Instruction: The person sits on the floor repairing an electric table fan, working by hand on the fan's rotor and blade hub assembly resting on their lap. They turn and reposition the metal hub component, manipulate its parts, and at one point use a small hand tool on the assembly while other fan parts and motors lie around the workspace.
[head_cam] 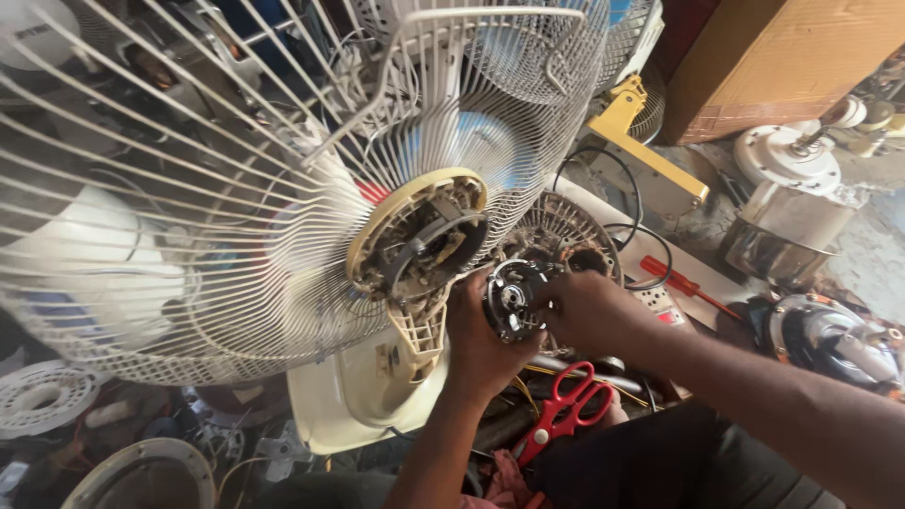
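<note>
Sitting between left hand (481, 344) and right hand (589, 311), fan motor (514, 300) gripped by both

Scissors (564, 411) below motor (514, 300), screwdriver (686, 287) perhaps right.

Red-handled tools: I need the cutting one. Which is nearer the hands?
The red-handled scissors, just below the hands' wrists; the red-handled screwdriver lies farther right on the bench.

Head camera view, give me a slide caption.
Both hands, left hand and right hand, grip a round metal fan motor beside a white wire fan guard.
</note>
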`<state>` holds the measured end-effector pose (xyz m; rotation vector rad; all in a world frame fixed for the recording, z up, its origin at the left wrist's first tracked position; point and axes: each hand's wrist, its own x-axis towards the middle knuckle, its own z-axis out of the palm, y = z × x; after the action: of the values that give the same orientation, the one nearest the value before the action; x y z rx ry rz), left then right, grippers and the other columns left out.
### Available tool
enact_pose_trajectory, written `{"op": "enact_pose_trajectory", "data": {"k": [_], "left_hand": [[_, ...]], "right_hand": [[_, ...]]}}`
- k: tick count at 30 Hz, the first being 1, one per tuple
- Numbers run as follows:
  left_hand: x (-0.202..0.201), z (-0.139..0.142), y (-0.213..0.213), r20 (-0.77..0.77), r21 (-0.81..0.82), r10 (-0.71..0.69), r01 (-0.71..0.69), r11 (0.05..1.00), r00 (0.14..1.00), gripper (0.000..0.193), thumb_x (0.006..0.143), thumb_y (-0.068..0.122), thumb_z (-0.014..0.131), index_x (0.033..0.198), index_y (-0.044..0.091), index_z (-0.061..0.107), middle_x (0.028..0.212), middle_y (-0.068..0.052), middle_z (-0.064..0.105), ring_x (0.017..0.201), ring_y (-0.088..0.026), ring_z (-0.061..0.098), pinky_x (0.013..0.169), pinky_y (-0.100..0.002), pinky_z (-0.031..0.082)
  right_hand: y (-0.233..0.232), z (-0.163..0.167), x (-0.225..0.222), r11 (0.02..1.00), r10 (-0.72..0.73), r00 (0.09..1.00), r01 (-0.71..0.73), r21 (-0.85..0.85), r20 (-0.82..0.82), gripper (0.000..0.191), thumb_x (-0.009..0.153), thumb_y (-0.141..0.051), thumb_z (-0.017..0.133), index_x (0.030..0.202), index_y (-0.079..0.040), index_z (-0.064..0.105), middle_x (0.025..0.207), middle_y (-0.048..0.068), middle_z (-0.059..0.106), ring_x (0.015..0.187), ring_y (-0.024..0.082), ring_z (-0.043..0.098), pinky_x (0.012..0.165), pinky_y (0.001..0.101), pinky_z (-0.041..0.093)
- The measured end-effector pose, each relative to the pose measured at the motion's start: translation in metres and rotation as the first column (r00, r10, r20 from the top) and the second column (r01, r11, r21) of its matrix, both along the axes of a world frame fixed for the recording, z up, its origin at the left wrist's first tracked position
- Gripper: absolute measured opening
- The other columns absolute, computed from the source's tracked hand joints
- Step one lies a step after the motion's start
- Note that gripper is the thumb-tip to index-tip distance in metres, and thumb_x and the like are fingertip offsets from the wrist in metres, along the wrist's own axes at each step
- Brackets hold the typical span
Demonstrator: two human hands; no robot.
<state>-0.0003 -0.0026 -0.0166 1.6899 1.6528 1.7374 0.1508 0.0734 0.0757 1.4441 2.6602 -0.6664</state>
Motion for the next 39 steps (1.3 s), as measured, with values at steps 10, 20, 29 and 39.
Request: {"op": "enact_pose_trajectory", "data": {"k": [10,20,29,39], "left_hand": [[-0.001,-0.002,0.002,-0.033,-0.058,-0.004,0.002,0.998,0.999,0.097,0.059,0.031,0.094,0.140,0.007,0.046,0.127,-0.018,0.062,0.119,-0.041,0.058,0.102,-0.053,0.045],[-0.002,-0.004,0.002,-0.038,-0.033,-0.017,0.016,0.999,0.999,0.095,0.066,0.033,0.092,0.143,0.007,0.045,0.132,-0.020,0.060,0.124,-0.041,0.058,0.105,-0.052,0.046],[-0.002,0.001,0.000,-0.023,-0.036,-0.033,0.032,0.999,0.999,0.094,0.067,0.034,0.094,0.141,0.005,0.044,0.130,-0.020,0.060,0.122,-0.040,0.060,0.103,-0.049,0.048],[0.000,0.000,0.000,0.044,-0.108,-0.059,0.064,0.992,0.997,0.094,0.063,0.026,0.092,0.142,0.008,0.045,0.131,-0.019,0.061,0.122,-0.040,0.060,0.104,-0.049,0.049]], "right_hand": [[-0.045,0.015,0.008,0.990,-0.100,0.991,0.108,0.095,-0.085,0.033,0.090,-0.029,0.060,0.120,-0.022,0.073,0.085,0.017,0.076,0.083,0.037,0.074,0.076,0.0497,0.058],[-0.041,0.001,0.007,0.988,-0.056,0.982,0.081,0.131,-0.181,0.032,0.090,-0.024,0.060,0.118,-0.017,0.074,0.086,0.017,0.076,0.084,0.034,0.075,0.078,0.0466,0.059],[-0.043,0.003,0.007,0.983,-0.125,0.982,0.143,0.119,-0.141,0.034,0.089,-0.027,0.060,0.120,-0.023,0.074,0.092,0.014,0.077,0.089,0.034,0.074,0.080,0.0477,0.058],[-0.045,-0.001,0.002,0.979,-0.079,0.987,0.050,0.200,0.141,0.041,0.092,-0.027,0.058,0.132,-0.022,0.067,0.093,0.013,0.074,0.080,0.034,0.075,0.069,0.0464,0.061]]}}
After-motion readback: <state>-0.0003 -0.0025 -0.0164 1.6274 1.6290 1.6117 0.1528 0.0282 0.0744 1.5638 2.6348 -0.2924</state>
